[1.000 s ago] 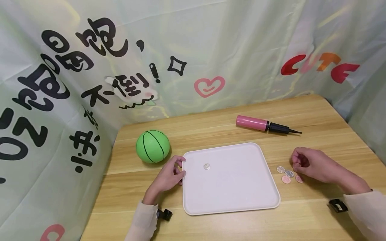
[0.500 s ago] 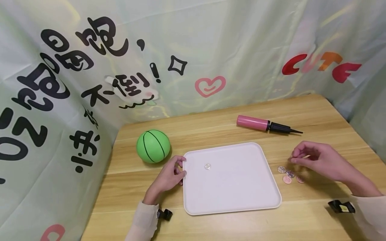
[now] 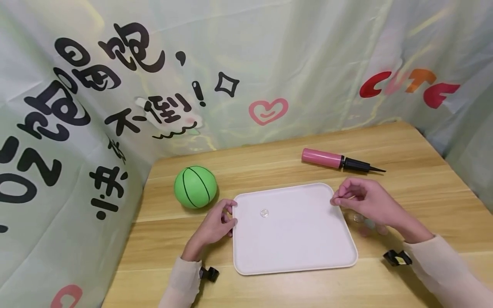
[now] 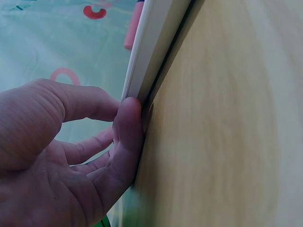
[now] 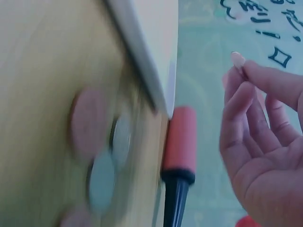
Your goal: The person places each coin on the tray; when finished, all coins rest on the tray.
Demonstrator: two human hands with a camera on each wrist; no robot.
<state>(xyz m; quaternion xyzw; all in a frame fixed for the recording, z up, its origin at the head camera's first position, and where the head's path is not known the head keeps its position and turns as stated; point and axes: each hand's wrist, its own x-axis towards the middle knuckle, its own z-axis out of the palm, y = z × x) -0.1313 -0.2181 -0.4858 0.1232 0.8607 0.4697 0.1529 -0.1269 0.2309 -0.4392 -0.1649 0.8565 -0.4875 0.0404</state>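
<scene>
A white rectangular tray (image 3: pixel 292 239) lies on the wooden table, one small silver disc (image 3: pixel 264 213) on its upper left part. My left hand (image 3: pixel 213 224) holds the tray's left edge; in the left wrist view, thumb and forefinger meet right at the rim. Over the tray's upper right corner, my right hand (image 3: pixel 369 201) pinches a small pale disc (image 5: pixel 238 59) between thumb and fingertips. Below that hand, several pink and silver discs lie on the table right of the tray, among them a pink disc (image 5: pixel 88 122) and a silver disc (image 5: pixel 122 139).
A green ball (image 3: pixel 195 187) with black lines sits behind my left hand. Behind the tray's right side lies a pink and black hand pump (image 3: pixel 327 158). A printed curtain (image 3: pixel 308 64) hangs along the table's far and left sides.
My right hand has lifted from beside the discs and moved left to the tray's upper right corner, a small disc in its fingertips. The left hand has stayed at the tray's edge.
</scene>
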